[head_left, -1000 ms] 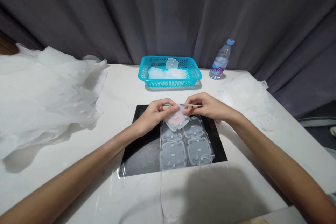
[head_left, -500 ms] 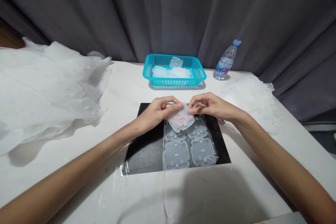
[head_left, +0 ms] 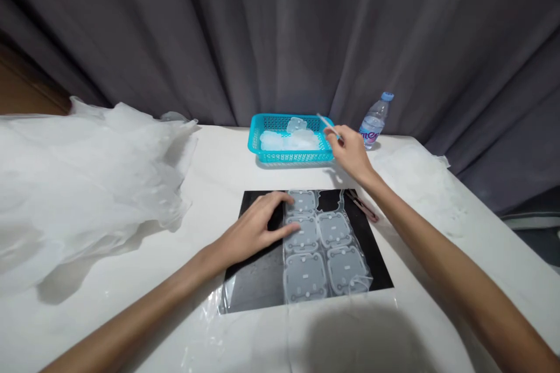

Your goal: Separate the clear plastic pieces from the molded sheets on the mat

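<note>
My left hand point(head_left: 258, 224) lies with thumb and fingers spread at the left edge of a clear plastic sheet of rounded-square pieces point(head_left: 305, 277). One cell at the sheet's far right is an open hole with black showing through. Under the sheet is a black board point(head_left: 251, 291). My right hand point(head_left: 350, 151) is raised at the right end of a turquoise basket point(head_left: 293, 157), closed on a thin whitish stick-like tool point(head_left: 326, 122) whose exact kind I cannot make out. Several translucent pieces point(head_left: 301, 139) lie in the basket.
A water bottle point(head_left: 374, 122) stands just beyond my right hand. A slim reddish tool point(head_left: 363, 207), perhaps tweezers or scissors, lies at the board's right edge. Heaps of translucent plastic sheets are at left point(head_left: 87, 186) and right point(head_left: 411, 180). A grey curtain point(head_left: 262, 35) hangs behind.
Both hands held a loose translucent piece over the sheet earlier; it has left them. My right hand has moved forward to the basket with the tool. My left hand has lowered onto the sheet.
</note>
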`<state>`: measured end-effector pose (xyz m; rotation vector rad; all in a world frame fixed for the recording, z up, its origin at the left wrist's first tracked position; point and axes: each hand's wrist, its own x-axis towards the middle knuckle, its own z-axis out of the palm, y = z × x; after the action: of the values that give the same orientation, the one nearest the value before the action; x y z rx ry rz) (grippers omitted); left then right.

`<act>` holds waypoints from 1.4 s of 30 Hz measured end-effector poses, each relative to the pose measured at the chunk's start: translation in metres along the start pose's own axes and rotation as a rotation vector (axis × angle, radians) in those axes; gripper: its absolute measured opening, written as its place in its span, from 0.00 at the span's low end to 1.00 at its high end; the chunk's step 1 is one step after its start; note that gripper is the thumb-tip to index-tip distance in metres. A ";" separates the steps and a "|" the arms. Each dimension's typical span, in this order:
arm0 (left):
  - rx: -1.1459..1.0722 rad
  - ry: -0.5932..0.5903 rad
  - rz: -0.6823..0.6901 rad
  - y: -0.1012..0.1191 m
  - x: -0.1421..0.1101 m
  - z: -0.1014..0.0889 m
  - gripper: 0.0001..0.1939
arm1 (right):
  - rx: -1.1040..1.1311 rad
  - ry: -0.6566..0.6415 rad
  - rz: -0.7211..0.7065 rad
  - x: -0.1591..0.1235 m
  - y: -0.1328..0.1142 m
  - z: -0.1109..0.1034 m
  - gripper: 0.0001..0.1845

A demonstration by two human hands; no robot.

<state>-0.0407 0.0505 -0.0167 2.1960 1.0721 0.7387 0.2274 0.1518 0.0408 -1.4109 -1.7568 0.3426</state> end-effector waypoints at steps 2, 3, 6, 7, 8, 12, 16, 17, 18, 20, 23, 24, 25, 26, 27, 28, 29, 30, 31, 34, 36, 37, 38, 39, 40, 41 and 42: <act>0.110 -0.085 0.091 -0.003 -0.004 0.000 0.23 | -0.013 -0.015 -0.064 -0.019 -0.003 0.006 0.15; 0.155 -0.114 0.148 -0.004 -0.004 0.000 0.23 | -0.013 -0.041 -0.096 -0.032 -0.005 0.008 0.15; 0.236 -0.171 0.297 -0.006 0.004 -0.002 0.24 | 0.000 -0.164 -0.209 -0.073 -0.008 0.009 0.17; 0.249 -0.188 0.324 -0.008 0.008 -0.004 0.26 | 0.027 -0.194 -0.241 -0.085 -0.009 0.007 0.18; 0.261 -0.204 0.338 -0.010 0.012 -0.005 0.27 | 0.064 -0.215 -0.263 -0.093 -0.009 0.005 0.19; 0.343 -0.236 0.324 -0.016 0.020 -0.009 0.33 | 0.202 -0.298 -0.236 -0.109 -0.009 -0.004 0.25; 0.409 -0.217 0.310 -0.016 0.015 -0.009 0.36 | 0.292 -0.485 -0.184 -0.111 -0.015 -0.004 0.24; 0.407 -0.207 0.309 -0.016 0.014 -0.008 0.36 | 0.303 -0.515 -0.196 -0.111 -0.018 -0.003 0.21; 0.401 -0.198 0.308 -0.016 0.013 -0.007 0.36 | 0.309 -0.531 -0.218 -0.111 -0.019 -0.002 0.18; 0.385 -0.187 0.309 -0.017 0.012 -0.005 0.37 | 0.315 -0.560 -0.256 -0.112 -0.021 -0.001 0.10; 0.391 -0.187 0.309 -0.021 0.013 -0.004 0.38 | 0.323 -0.620 -0.231 -0.114 -0.018 -0.001 0.06; 0.398 -0.188 0.306 -0.022 0.013 -0.003 0.38 | 0.321 -0.637 -0.206 -0.115 -0.016 -0.001 0.07; 0.407 -0.190 0.300 -0.022 0.014 -0.003 0.38 | 0.316 -0.647 -0.184 -0.115 -0.013 -0.002 0.08; 0.417 -0.194 0.290 -0.022 0.014 -0.003 0.39 | 0.311 -0.653 -0.175 -0.116 -0.012 -0.002 0.08; 0.426 -0.201 0.279 -0.022 0.014 -0.004 0.39 | 0.304 -0.661 -0.179 -0.116 -0.010 -0.002 0.09; 0.435 -0.209 0.268 -0.021 0.014 -0.004 0.40 | 0.298 -0.666 -0.197 -0.116 -0.009 -0.003 0.09; 0.442 -0.218 0.257 -0.020 0.014 -0.005 0.40 | 0.292 -0.672 -0.223 -0.116 -0.009 -0.003 0.09; 0.445 -0.224 0.249 -0.018 0.014 -0.005 0.41 | 0.287 -0.680 -0.253 -0.116 -0.009 -0.003 0.08; 0.446 -0.226 0.247 -0.017 0.015 -0.006 0.41 | 0.284 -0.687 -0.284 -0.116 -0.009 -0.003 0.08; 0.437 -0.226 0.246 -0.016 0.015 -0.007 0.40 | 0.276 -0.706 -0.340 -0.117 -0.012 -0.004 0.10; 0.432 -0.220 0.245 -0.016 0.015 -0.008 0.40 | 0.268 -0.712 -0.354 -0.117 -0.014 -0.005 0.10; 0.431 -0.219 0.243 -0.017 0.015 -0.008 0.40 | 0.268 -0.714 -0.358 -0.117 -0.014 -0.006 0.10; 0.432 -0.220 0.242 -0.017 0.015 -0.008 0.41 | 0.269 -0.717 -0.361 -0.117 -0.015 -0.006 0.10; 0.434 -0.221 0.242 -0.017 0.015 -0.007 0.41 | 0.271 -0.721 -0.364 -0.117 -0.016 -0.006 0.10; 0.437 -0.222 0.242 -0.017 0.015 -0.007 0.41 | 0.271 -0.725 -0.368 -0.117 -0.016 -0.006 0.10; 0.440 -0.220 0.243 -0.017 0.015 -0.007 0.41 | 0.269 -0.727 -0.373 -0.117 -0.016 -0.005 0.11; 0.443 -0.217 0.246 -0.017 0.015 -0.007 0.40 | 0.266 -0.728 -0.380 -0.117 -0.016 -0.004 0.11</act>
<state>-0.0460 0.0733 -0.0205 2.7473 0.9304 0.3694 0.2217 0.0398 0.0033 -0.7699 -2.3924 0.9236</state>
